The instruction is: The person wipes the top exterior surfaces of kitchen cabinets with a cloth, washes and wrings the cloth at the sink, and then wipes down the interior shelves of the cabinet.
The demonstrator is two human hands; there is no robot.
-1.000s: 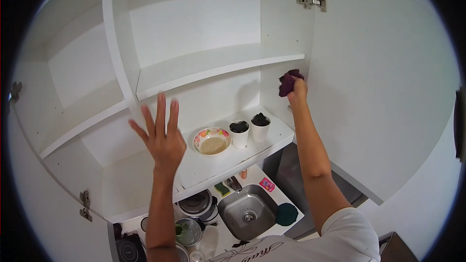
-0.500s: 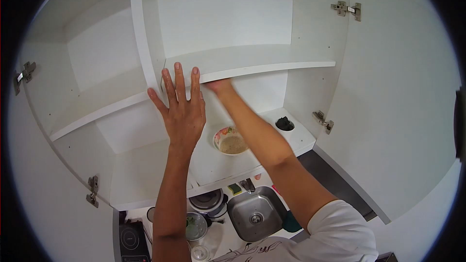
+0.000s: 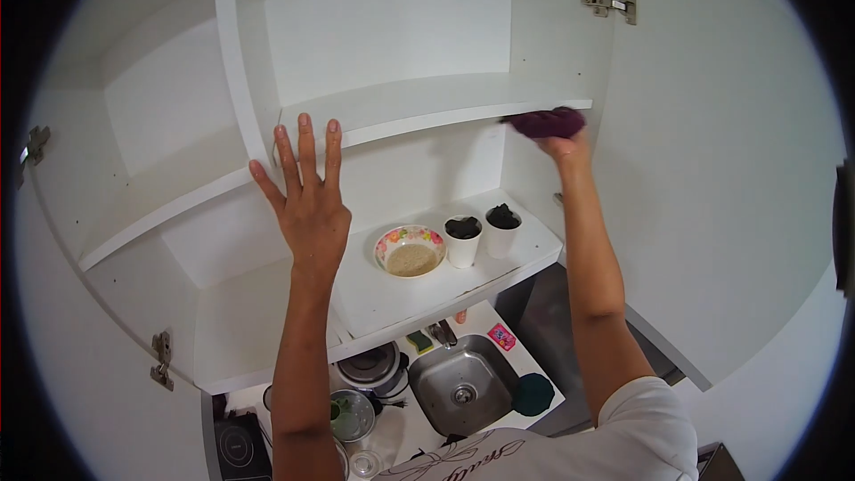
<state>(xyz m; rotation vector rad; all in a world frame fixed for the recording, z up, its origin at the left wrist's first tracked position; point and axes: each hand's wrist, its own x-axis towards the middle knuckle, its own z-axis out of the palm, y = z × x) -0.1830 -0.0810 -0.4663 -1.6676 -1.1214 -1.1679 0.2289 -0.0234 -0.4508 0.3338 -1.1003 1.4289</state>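
Note:
My right hand [image 3: 564, 144] holds a dark purple cloth [image 3: 550, 123] against the underside and front edge of the middle shelf [image 3: 427, 120], near its right end. My left hand [image 3: 312, 205] has its fingers spread and holds nothing; its fingertips are at the shelf's left end, by the upright divider [image 3: 233, 53]. Below, on the cabinet's bottom board [image 3: 374, 307], stand a flowered bowl [image 3: 411, 252] with pale grainy contents and two white cups [image 3: 462, 252] [image 3: 503, 239] filled with black pieces.
Open cabinet doors [image 3: 712, 169] with metal hinges flank both sides. Beneath are a steel sink [image 3: 463, 383], a faucet [image 3: 443, 332], a green sponge [image 3: 419, 342], a pink packet [image 3: 501, 337], a dark green round item [image 3: 533, 395], a lidded pot [image 3: 370, 363] and a black cooktop [image 3: 239, 447].
My right hand has swept with the cloth from the right side to the shelf's left part, then back right. My left hand has risen to the shelf's left end, fingers still spread.

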